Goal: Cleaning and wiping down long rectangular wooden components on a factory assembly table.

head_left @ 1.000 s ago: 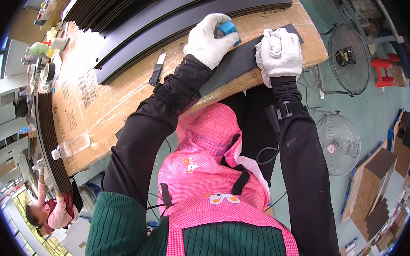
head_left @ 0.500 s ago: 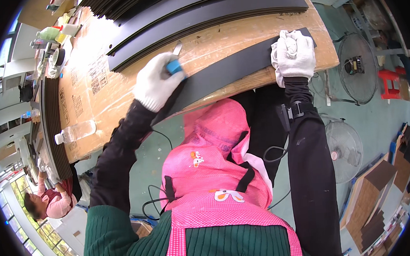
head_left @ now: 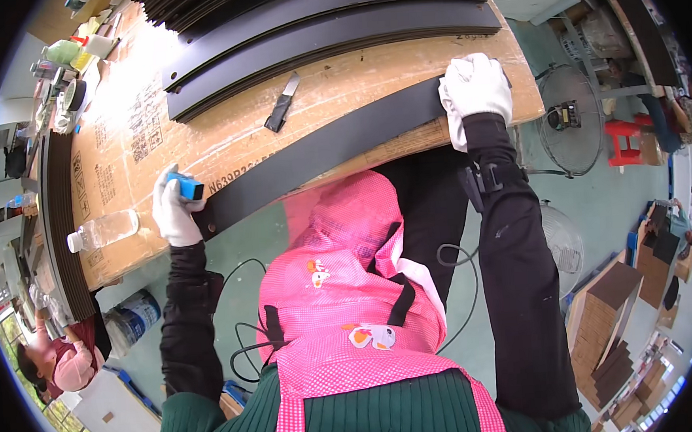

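A long dark grey board (head_left: 326, 148) lies along the near edge of the cardboard-covered table. At its left end is my gloved left hand (head_left: 174, 207), closed round a small blue block (head_left: 190, 187). My gloved right hand (head_left: 475, 91) grips the board's right end, fingers curled over it. A knife with a black handle (head_left: 278, 112) rests on the cardboard beyond the board. Both gloves are white.
Stacks of dark boards (head_left: 335, 38) fill the far side of the table. A clear plastic bottle (head_left: 106, 230) lies on its side at the left. Fans (head_left: 570, 115) stand on the floor at right. Another person (head_left: 62, 360) works at far left.
My left hand has slid left along the board to its end with the blue block, uncovering the knife on the table. My right hand stays on the right end.
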